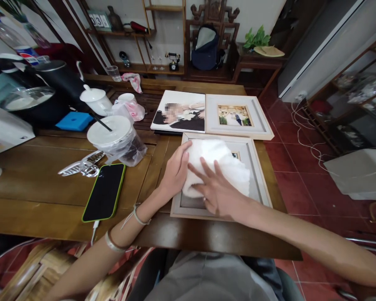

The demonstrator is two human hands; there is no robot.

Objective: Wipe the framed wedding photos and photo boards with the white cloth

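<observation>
A light wooden picture frame (259, 167) with a pale mat lies flat near the table's front edge. Over much of it rests a white folded tissue (211, 152), one corner of the small picture peeking out beside it. My right hand (217, 188) lies on the tissue with its fingers spread. Along the tissue's left edge, my left hand (174, 169) has its fingers stretched forward, touching the tissue. Just behind are a second light frame (263, 121) holding a small photo and a large photo panel (178, 110), side by side.
To the left are a phone (104, 192) on a charging cable, a silvery metallic item (83, 165), a lidded drink cup (113, 133) in a plastic bag, a white lidded pot (97, 100) and a blue block (74, 121). Red tiled floor (301, 154) lies beyond the table's right edge.
</observation>
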